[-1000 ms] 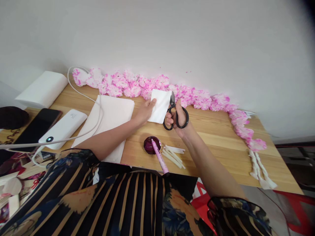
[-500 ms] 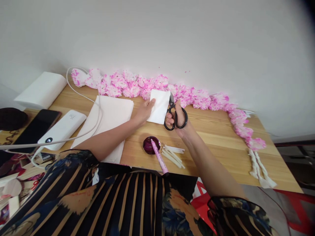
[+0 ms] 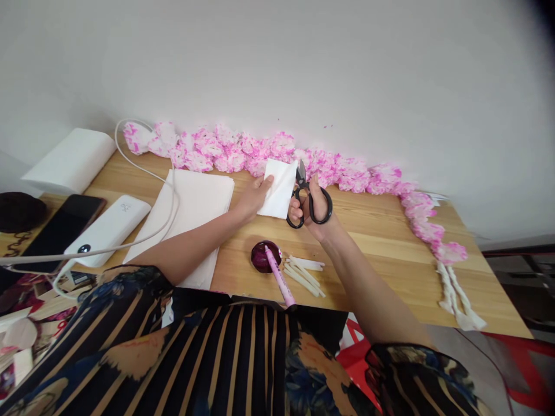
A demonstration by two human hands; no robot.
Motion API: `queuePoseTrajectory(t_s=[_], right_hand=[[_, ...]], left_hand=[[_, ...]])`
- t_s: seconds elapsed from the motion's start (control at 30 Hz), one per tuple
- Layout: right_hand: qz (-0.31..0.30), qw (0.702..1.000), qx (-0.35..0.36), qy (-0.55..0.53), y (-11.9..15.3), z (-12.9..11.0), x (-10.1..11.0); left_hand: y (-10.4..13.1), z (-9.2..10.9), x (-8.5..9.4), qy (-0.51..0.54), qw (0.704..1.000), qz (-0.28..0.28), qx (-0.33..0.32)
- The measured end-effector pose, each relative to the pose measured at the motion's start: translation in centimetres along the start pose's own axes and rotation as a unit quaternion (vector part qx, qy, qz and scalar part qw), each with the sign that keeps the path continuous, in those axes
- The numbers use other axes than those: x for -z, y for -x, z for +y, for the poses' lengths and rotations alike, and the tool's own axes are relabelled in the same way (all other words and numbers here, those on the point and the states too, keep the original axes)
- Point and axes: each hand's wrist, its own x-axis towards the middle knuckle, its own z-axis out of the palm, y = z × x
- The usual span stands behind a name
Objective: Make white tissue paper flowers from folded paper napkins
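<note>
1. Head view: left hand (image 3: 255, 197), centre of frame, pinches white paper (image 3: 280, 189) by its left side, thumb on the near face.
2. Paper at frame centre: long axis near vertical, top leaning slightly right, right edge up against the scissors (image 3: 302, 181).
3. Right hand (image 3: 319, 203), just right of centre, grips scissors, thumb and fingers through the black handle loops.
4. Scissors: long axis roughly up-down, blades pointing to top of frame with a slight left lean, loops toward bottom.
5. Pink flower garland (image 3: 202, 151) runs behind, across the upper middle. Pink pen (image 3: 280, 278) lies lower centre, pointing up-left; white sticks (image 3: 306, 277) just right of it.
</note>
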Motion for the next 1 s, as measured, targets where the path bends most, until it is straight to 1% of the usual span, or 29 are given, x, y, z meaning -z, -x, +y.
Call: queuePoseTrajectory(t_s=[0.1, 0.2, 0.33, 0.47, 0.57, 0.63, 0.8, 1.0], right_hand=[[0.007, 1.0, 0.002, 0.009, -0.1, -0.1, -0.2], [0.014, 1.0, 0.008, 0.013, 0.1, 0.0, -0.1], [0.001, 1.0, 0.007, 0.027, 0.3, 0.3, 0.2], [-0.009, 0.999, -0.001, 0.039, 0.4, 0.4, 0.4], [-0.003, 0.999, -0.002, 0.052, 0.2, 0.3, 0.4], [0.007, 0.999, 0.008, 0.049, 0.1, 0.3, 0.3], [0.026, 0.997, 0.066, 0.014, 0.1, 0.8, 0.1], [0.029, 0.996, 0.086, 0.012, 0.1, 1.0, -0.3]], left_hand=[[0.0, 0.1, -0.1, 0.018, 1.0, -0.01, 0.003], [-0.1, 0.2, -0.1, 0.024, 1.0, 0.001, 0.004], [-0.2, 0.1, 0.0, 0.005, 1.0, 0.007, 0.0], [-0.3, -0.1, 0.1, -0.013, 1.0, -0.004, -0.004], [-0.4, -0.3, 0.2, -0.015, 1.0, -0.01, -0.001], [-0.4, -0.3, 0.2, -0.013, 1.0, -0.013, -0.002], [-0.3, -0.2, 0.1, -0.002, 1.0, -0.017, 0.01], [-0.4, -0.4, 0.1, 0.013, 1.0, -0.015, 0.004]])
